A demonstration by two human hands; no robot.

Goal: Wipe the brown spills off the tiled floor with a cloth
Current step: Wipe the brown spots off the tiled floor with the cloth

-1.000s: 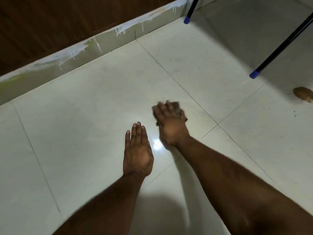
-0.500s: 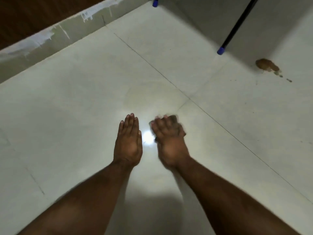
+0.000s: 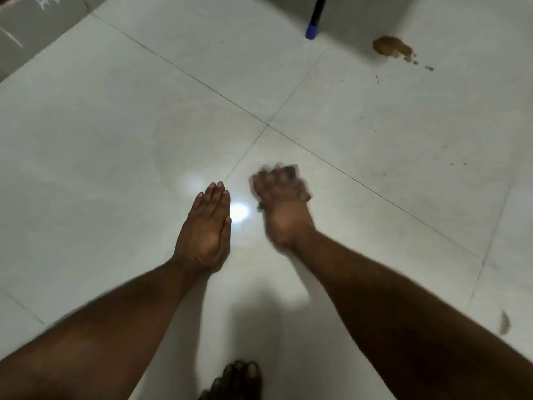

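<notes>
My right hand is blurred with motion on the pale tiled floor, its fingers curled over a small dark cloth that only shows at the fingertips. My left hand lies flat on the floor beside it, fingers straight and together. A brown spill with a trail of small specks sits far off at the upper right. A smaller brown smear marks the tile near the right edge.
A black leg with a blue foot stands at the top, left of the big spill. A paint-streaked skirting runs along the upper left. My bare toes show at the bottom centre. A light glare lies between my hands.
The view has swung right and down, so the big spill now sits further in and a second smear appears at the right. My right hand keeps rubbing; the left stays flat.
</notes>
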